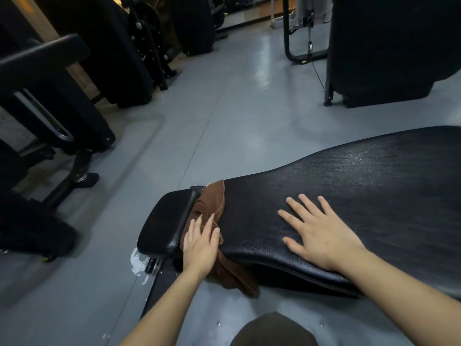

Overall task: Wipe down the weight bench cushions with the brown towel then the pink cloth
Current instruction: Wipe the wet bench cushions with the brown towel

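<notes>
Two hands: left (200, 242) presses brown towel (212, 208) between cushions, fingers straight; right (316, 229) lies flat on back cushion (374, 176)

Lower centre: left hand (201, 242) pressing brown towel (212, 208) into gap between small seat pad (167, 221) and long back cushion (361, 186). Right hand (316, 228) flat on cushion, fingers spread.
</notes>
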The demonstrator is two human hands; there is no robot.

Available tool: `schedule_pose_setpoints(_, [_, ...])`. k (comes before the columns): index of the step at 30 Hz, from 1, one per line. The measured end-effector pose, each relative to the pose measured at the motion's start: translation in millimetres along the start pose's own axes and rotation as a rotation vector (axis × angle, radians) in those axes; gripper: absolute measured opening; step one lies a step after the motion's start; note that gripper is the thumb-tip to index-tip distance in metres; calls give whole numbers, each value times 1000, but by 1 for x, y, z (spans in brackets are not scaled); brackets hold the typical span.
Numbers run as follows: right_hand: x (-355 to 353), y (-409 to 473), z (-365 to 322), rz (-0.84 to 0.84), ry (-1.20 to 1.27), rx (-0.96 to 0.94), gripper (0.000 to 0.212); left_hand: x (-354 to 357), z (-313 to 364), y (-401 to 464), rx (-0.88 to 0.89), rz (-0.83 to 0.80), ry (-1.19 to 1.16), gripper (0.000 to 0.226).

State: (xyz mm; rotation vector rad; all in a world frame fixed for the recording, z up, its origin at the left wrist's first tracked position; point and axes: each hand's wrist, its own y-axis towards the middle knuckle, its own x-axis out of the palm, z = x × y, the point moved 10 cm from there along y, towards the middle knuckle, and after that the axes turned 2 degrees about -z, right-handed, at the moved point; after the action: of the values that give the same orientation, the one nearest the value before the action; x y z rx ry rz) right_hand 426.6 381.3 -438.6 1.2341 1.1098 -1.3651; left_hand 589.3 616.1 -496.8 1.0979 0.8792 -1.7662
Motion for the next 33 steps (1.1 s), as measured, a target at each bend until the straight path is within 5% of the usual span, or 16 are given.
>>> schedule_pose_setpoints(20, [2,2,-1,69,42,-22,69,-1,51,98,291,-82,72,52])
schedule_pose_setpoints(33, [-2,0,-2,-11,75,-12,74,23,136,11,629,-87,106,61])
